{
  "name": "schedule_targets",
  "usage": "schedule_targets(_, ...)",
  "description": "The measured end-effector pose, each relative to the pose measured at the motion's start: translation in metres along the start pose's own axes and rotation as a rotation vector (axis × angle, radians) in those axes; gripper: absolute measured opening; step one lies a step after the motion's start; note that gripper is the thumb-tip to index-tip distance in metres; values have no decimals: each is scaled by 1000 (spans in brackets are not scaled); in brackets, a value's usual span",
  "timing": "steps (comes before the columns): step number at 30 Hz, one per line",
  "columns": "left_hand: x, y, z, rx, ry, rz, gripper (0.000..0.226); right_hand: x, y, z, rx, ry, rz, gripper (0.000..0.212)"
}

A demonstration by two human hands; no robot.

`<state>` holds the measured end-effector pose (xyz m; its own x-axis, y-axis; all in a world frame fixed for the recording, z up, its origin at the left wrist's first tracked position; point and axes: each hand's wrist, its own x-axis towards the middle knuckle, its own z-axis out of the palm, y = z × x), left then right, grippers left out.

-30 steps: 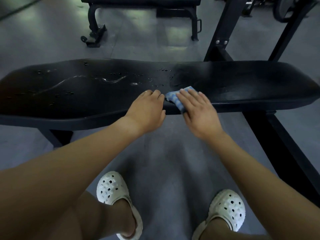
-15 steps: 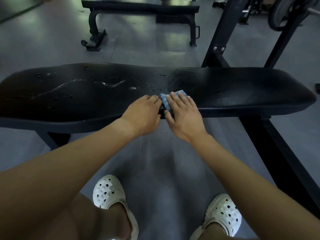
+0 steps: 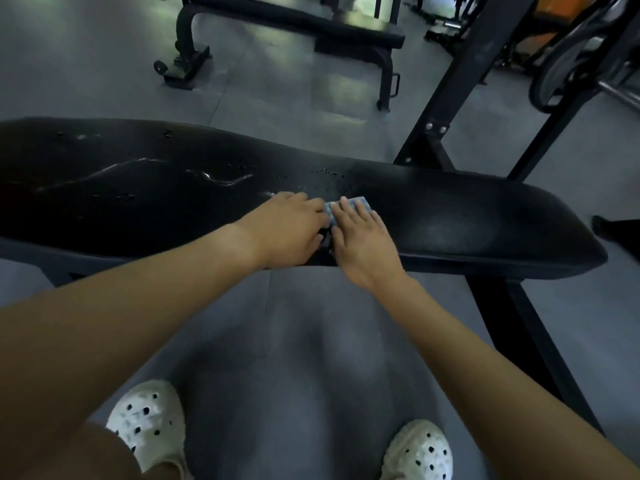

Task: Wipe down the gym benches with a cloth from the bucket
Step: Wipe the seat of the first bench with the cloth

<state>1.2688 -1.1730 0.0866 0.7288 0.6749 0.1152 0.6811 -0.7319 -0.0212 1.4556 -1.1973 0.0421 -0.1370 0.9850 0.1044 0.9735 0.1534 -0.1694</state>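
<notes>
**Mid-bench, wet half off to the left**

Standing at the near long edge of the bench (image 3: 450, 209), a black pad with its long axis running left to right across the view. Looks dull and already wiped to the right of the hands. Beaded and streaked with water (image 3: 221, 180) from the hands out toward the left end. Farther back, well apart across the floor (image 3: 277, 109), a second bench (image 3: 311, 26). No bucket in view.

Pressing down with the right hand (image 3: 363, 240), fingers straight and close together, flat on top of the cloth (image 3: 358, 202). Holding the left hand (image 3: 287, 226) just beside it, fingers (image 3: 317, 211) bent, tips touching the cloth's left edge. Cannot tell whether pinching that edge or only resting against it.

Small, blue and folded, that cloth. Sits about midway along the pad, nearer the near edge than the far one, mostly hidden under the right fingers, so no telling its own long axis.

Probably calls next for a stroke leftward along the pad's length into the wet patch, which starts just beyond the left hand, the nearer of the two.
</notes>
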Motion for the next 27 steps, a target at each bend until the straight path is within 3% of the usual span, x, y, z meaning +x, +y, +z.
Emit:
schedule_targets(4,9,-14,6,61,10,-2,41,25,19,-10,9,-79,-11,51)
schedule_targets(11,24,-45,12,1,-28,-43,64,106,29,-9,10,-54,206,51)
schedule_targets(14,31,-52,13,-34,-29,-12,65,104,26,-5,-32,-81,170,53)
schedule_targets(20,39,-63,21,-86,65,39,53,53,25,-14,-15,-165,-14,53)
schedule_targets(24,45,-67,23,-132,104,43,39,68,31,-14,-25,-163,-5,52)
schedule_targets(27,49,-67,25,-140,112,38,34,107,44,-13,-28,-159,109,53)
